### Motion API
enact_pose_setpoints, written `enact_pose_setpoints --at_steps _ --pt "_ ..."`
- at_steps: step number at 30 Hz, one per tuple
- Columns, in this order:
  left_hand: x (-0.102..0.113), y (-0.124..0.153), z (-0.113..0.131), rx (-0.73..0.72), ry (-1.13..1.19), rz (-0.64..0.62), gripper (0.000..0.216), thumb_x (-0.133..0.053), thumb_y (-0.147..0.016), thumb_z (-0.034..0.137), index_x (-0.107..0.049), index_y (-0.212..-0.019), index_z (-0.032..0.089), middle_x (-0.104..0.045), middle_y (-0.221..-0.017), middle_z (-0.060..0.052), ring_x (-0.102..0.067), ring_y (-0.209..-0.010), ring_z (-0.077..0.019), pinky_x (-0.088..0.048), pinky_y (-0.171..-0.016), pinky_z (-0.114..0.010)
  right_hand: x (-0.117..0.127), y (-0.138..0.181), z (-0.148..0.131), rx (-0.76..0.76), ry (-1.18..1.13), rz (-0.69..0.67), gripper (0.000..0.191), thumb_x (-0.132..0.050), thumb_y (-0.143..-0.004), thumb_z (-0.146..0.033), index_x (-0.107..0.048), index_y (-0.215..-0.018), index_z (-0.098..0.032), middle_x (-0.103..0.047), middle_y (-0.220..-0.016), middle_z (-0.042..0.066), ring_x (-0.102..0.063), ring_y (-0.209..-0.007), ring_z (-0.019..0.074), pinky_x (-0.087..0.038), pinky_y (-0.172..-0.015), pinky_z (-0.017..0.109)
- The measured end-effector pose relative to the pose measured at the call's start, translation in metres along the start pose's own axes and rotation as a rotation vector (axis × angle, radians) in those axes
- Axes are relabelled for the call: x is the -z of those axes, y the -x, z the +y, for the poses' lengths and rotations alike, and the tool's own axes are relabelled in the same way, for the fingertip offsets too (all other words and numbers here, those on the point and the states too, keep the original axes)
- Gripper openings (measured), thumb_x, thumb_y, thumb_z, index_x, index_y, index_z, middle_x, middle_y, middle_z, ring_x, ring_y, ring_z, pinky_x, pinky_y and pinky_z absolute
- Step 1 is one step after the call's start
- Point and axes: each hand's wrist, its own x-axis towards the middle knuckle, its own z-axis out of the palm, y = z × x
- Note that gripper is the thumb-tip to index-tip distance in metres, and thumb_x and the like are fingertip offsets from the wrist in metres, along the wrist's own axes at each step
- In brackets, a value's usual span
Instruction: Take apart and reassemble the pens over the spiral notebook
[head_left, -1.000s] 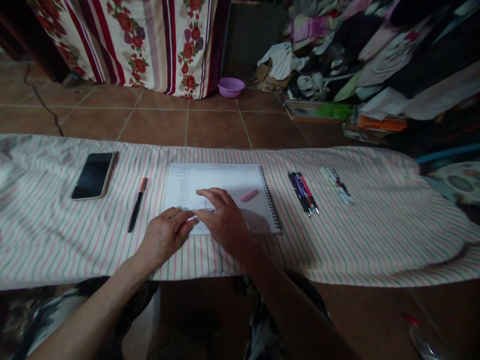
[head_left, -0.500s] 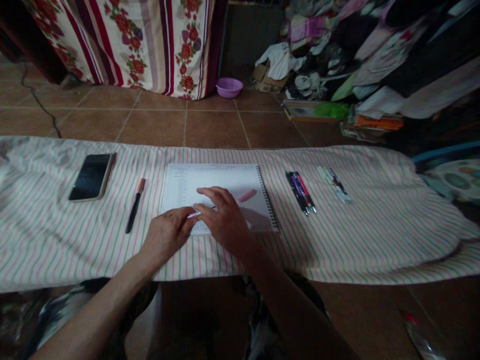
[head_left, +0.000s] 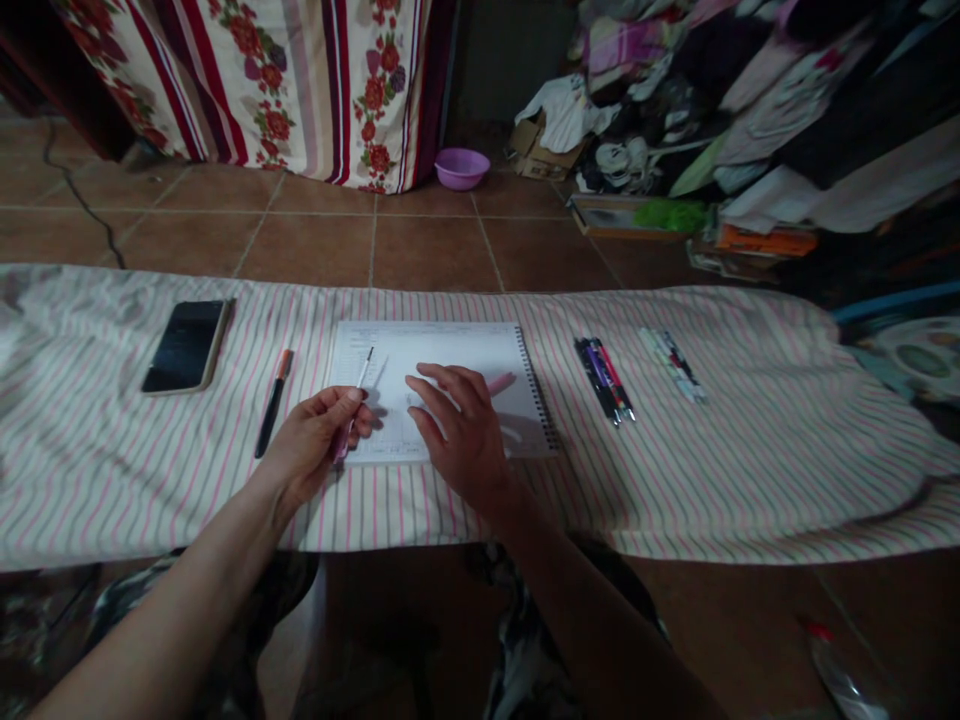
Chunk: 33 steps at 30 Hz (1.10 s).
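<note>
Head view, and from where I stand a slim pen is raised over the left part of the notebook, dark tip pointing away from the person. The left hand pinches it between thumb and fingers; the right hand spreads its fingers above the notebook's middle, gripping nothing I can see. Partly behind them, a pink piece lies on the notebook. I judge the step to be handling the pen with its thin end bare; the next move seems to call for a steady left pinch. Left of the notebook lie a black marker and, farther out, a phone; right of it, dark pens.
</note>
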Motion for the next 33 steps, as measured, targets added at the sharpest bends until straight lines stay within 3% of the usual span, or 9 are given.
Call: enact_pose_setpoints --at_steps 3,9,15,19,24,30,33 --pt "0.0 0.0 0.002 0.055 0.093 0.004 0.006 -0.057 -0.079 0.015 -0.056 -0.074 0.011 -0.06 -0.058 -0.001 -0.052 -0.047 -0.0065 -0.039 -0.043 -0.014 -0.002 0.002 -0.002 -0.027 -0.014 -0.06 0.025 -0.05 -0.085 -0.018 -0.058 -0.109 -0.015 -0.057 -0.116 0.009 -0.046 -0.107 0.0213 -0.041 -0.096 0.039" --pt "0.002 -0.001 0.004 0.11 0.216 -0.024 0.013 -0.049 -0.083 0.008 -0.056 -0.073 0.01 -0.058 -0.058 -0.002 -0.052 -0.048 -0.0065 -0.042 -0.045 -0.014 -0.006 0.006 -0.004 -0.021 -0.04 -0.116 0.024 -0.049 -0.086 -0.018 -0.059 -0.108 -0.018 -0.058 -0.115 0.007 -0.047 -0.105 0.0214 -0.043 -0.093 0.04" --pt "0.003 -0.001 0.002 0.092 0.139 -0.018 0.01 -0.053 -0.082 0.012 -0.055 -0.072 0.011 -0.059 -0.06 -0.002 -0.052 -0.047 -0.006 -0.041 -0.044 -0.014 0.006 0.004 0.016 -0.031 0.053 -0.048 0.022 -0.051 -0.085 -0.018 -0.062 -0.104 -0.017 -0.062 -0.107 0.008 -0.05 -0.1 0.0211 -0.044 -0.091 0.039" --pt "0.0 0.003 0.0 0.076 0.038 -0.036 0.01 -0.06 -0.078 0.017 -0.056 -0.071 0.012 -0.059 -0.059 -0.002 -0.051 -0.048 -0.0066 -0.036 -0.041 -0.014 0.021 0.003 0.041 -0.164 0.184 0.012 0.024 -0.053 -0.083 -0.016 -0.063 -0.104 -0.019 -0.062 -0.1 0.008 -0.052 -0.096 0.0226 -0.045 -0.087 0.039" --pt "-0.004 0.007 -0.004 0.062 -0.036 -0.092 0.017 -0.068 -0.072 0.025 -0.056 -0.071 0.012 -0.059 -0.058 -0.001 -0.047 -0.047 -0.0051 -0.033 -0.041 -0.014 0.028 0.007 0.057 -0.203 0.216 -0.114 0.02 -0.057 -0.08 -0.015 -0.068 -0.097 -0.018 -0.064 -0.095 0.007 -0.05 -0.093 0.0222 -0.045 -0.086 0.037" --pt "-0.006 0.009 -0.008 0.062 -0.108 -0.126 0.019 -0.068 -0.071 0.028 -0.057 -0.074 0.013 -0.061 -0.061 -0.001 -0.045 -0.047 -0.0041 -0.03 -0.042 -0.015 0.021 0.006 0.045 -0.139 0.154 -0.273 0.019 -0.061 -0.078 -0.017 -0.069 -0.095 -0.021 -0.064 -0.097 0.006 -0.045 -0.096 0.0223 -0.044 -0.086 0.036" --pt "-0.008 0.008 -0.009 0.055 -0.136 -0.131 0.02 -0.068 -0.071 0.029 -0.057 -0.074 0.013 -0.061 -0.062 -0.001 -0.047 -0.05 -0.0053 -0.032 -0.044 -0.016 0.015 0.005 0.041 -0.122 0.133 -0.274 0.018 -0.062 -0.077 -0.017 -0.069 -0.094 -0.022 -0.063 -0.098 0.006 -0.045 -0.095 0.0225 -0.044 -0.085 0.038"
